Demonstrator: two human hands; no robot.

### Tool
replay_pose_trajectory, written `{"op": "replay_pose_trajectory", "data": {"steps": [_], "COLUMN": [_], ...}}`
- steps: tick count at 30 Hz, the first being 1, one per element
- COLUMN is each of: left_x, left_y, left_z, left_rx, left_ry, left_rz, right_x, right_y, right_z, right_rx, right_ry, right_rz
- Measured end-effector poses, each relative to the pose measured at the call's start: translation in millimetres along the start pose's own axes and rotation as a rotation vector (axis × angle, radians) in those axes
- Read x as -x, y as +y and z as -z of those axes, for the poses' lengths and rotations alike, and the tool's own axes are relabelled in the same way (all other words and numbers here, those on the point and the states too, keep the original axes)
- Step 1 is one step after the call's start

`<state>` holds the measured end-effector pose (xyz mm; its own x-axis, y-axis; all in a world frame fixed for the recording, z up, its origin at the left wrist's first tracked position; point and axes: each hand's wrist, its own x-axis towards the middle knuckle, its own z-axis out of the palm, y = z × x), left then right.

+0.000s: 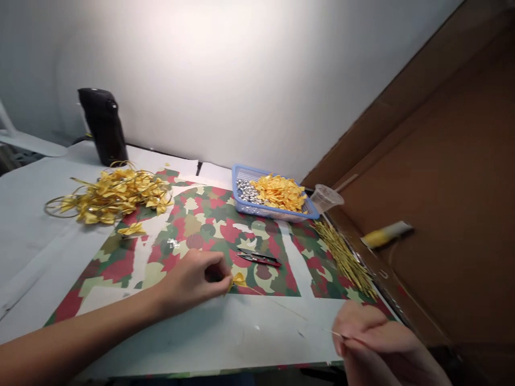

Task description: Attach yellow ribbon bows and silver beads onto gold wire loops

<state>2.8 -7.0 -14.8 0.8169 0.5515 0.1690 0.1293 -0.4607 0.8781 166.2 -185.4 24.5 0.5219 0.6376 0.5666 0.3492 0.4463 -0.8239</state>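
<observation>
My left hand [201,276] is closed in a pinch on a small yellow ribbon bow [240,279] over the middle of the table. A thin pale strand [287,309], thread or wire, runs from the bow to the lower right. Its other end sits between the thumb and fingers of my right hand [372,338], which is also closed, near the front edge. A pair of thread snips [259,258] with red on the handle lies just beyond my left hand. One loose yellow bow [132,229] rests further left.
A pile of yellow bows on looped stems [116,195] lies at the left, before a black bottle [103,128]. At the back, a blue basket [273,214] holds yellow pieces and silvery beads. Right of it are a clear plastic cup [326,198], greenish-yellow stems [344,260] and a cardboard wall [442,214].
</observation>
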Motion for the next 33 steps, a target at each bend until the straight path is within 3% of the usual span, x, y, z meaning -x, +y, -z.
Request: {"op": "replay_pose_trajectory", "data": {"steps": [7, 10, 13, 18, 21, 33], "left_x": [-6, -6, -2, 2, 0, -3], "left_y": [3, 5, 11, 21, 18, 15], "left_z": [7, 8, 6, 5, 10, 9], "left_rx": [-0.242, -0.301, -0.174, 0.108, 0.124, 0.144], "left_ry": [-0.056, 0.027, 0.091, -0.123, -0.22, -0.213], "left_rz": [0.02, -0.025, -0.08, 0.029, 0.046, 0.082], "right_x": [-14, -13, -14, -18, -17, -9], "right_y": [13, 13, 12, 18, 24, 36], "right_z": [-2, -10, -22, -45, -52, -60], "right_rx": [-0.054, -0.075, -0.089, -0.166, -0.16, -0.102], "right_ry": [-0.003, -0.025, -0.019, -0.061, -0.101, -0.155], "right_rz": [-0.078, -0.099, -0.109, -0.179, -0.242, -0.329]}}
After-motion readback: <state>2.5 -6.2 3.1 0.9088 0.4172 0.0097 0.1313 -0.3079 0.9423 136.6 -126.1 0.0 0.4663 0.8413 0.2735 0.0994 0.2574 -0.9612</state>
